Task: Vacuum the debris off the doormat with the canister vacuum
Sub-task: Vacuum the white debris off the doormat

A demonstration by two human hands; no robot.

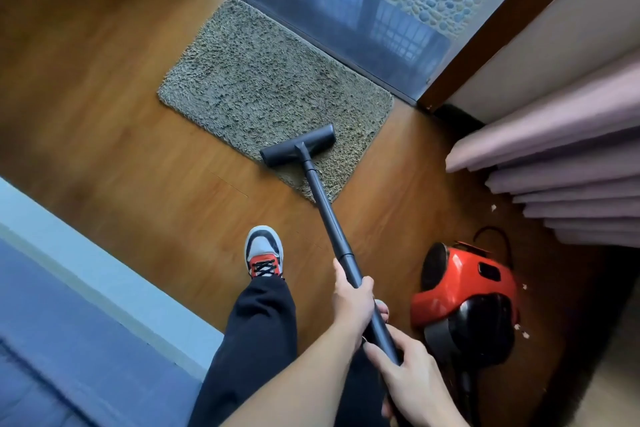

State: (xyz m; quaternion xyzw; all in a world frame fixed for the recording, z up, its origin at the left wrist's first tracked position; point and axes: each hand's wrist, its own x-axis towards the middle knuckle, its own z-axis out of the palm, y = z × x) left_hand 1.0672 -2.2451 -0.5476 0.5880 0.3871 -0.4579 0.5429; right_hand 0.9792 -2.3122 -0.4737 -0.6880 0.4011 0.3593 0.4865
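Note:
A shaggy grey-brown doormat [263, 87] lies on the wooden floor before a dark threshold. The black floor nozzle [298, 146] of the vacuum rests on the mat's near edge, its black wand [329, 218] slanting back toward me. My left hand [351, 298] grips the wand just below its collar. My right hand [408, 374] grips the wand lower down, close to my body. The red and black canister vacuum [464, 298] sits on the floor to the right of my hands. No debris shows clearly on the mat.
Pink pleated curtains [568, 177] hang at the right, with small white scraps [493, 207] on the floor beneath and beside the canister. A blue bed or sofa edge [69, 305] fills the lower left. My shoe [264, 251] stands on the floor behind the mat.

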